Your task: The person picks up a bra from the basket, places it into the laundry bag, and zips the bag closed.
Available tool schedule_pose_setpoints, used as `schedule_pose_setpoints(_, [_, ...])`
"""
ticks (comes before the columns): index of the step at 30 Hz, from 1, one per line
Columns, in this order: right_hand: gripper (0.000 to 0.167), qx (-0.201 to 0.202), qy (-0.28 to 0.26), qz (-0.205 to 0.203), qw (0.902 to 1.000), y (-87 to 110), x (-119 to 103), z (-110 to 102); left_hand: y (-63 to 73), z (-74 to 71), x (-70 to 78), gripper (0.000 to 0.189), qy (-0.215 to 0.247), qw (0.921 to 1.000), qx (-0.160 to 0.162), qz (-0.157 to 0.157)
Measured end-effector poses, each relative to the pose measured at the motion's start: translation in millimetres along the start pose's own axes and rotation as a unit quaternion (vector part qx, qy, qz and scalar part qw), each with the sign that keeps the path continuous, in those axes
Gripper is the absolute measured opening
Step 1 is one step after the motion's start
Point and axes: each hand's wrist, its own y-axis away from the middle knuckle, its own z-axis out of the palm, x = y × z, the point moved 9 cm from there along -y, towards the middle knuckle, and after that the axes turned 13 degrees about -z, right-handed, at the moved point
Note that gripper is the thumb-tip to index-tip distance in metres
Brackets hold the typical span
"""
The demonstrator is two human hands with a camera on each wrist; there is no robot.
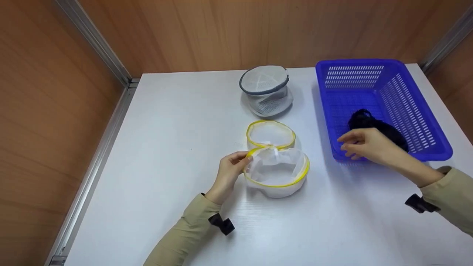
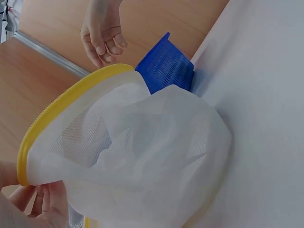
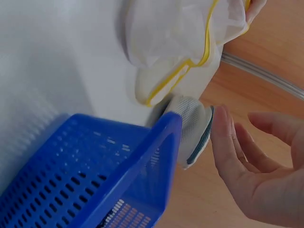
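A white mesh laundry bag [image 1: 282, 191] with a yellow zipper stands on the table, its top open and its zipped lid folded back behind it. My left hand [image 1: 228, 173] pinches the yellow rim at the bag's left side, thumb on top; the left wrist view shows the fingers [image 2: 57, 199] under that edge. My right hand [image 1: 367, 146], its fingers loosely bent and with nothing in them, hovers over the near left corner of a blue plastic basket [image 1: 354, 75]. In the basket, partly hidden behind the right hand, lies a black bundle [image 1: 390, 133] with a stringy end.
Behind the yellow-zippered bag stands a second mesh laundry bag [image 1: 268, 105], grey-white with a dark grey rim. Wooden panels [image 1: 221, 37] close off the back and sides of the white table [image 1: 166, 129]; a metal rail [image 1: 92, 177] runs along its left edge.
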Motion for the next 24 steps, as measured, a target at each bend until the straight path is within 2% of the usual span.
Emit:
schedule_pose_setpoints(4, [0.028,0.008,0.069,0.017,0.9974,-5.3,9,-18,-0.4,-0.7,-0.8,0.026,0.002,1.0,0.003,-0.004])
schedule_pose_setpoints(9, [0.027,0.013,0.165,0.007,0.9861,-14.5,21,-33,-1.1,-0.3,-1.0,0.025,0.002,1.0,0.0,-0.004])
schedule_pose_setpoints(13, [0.03,0.006,0.202,0.012,0.9793,-21.2,36,-38,-2.3,-1.1,-2.2,0.025,0.0,1.0,0.002,-0.003])
schedule_pose_setpoints(17, [0.039,-0.019,0.227,0.036,0.973,-26.2,54,-41,-3.5,-2.9,-4.5,0.025,-0.002,0.9999,0.01,-0.006])
schedule_pose_setpoints(24, [0.067,-0.099,0.243,0.094,0.9604,-28.1,84,-39,-4.5,-3.9,-7.0,0.025,-0.003,0.9998,0.013,-0.013])
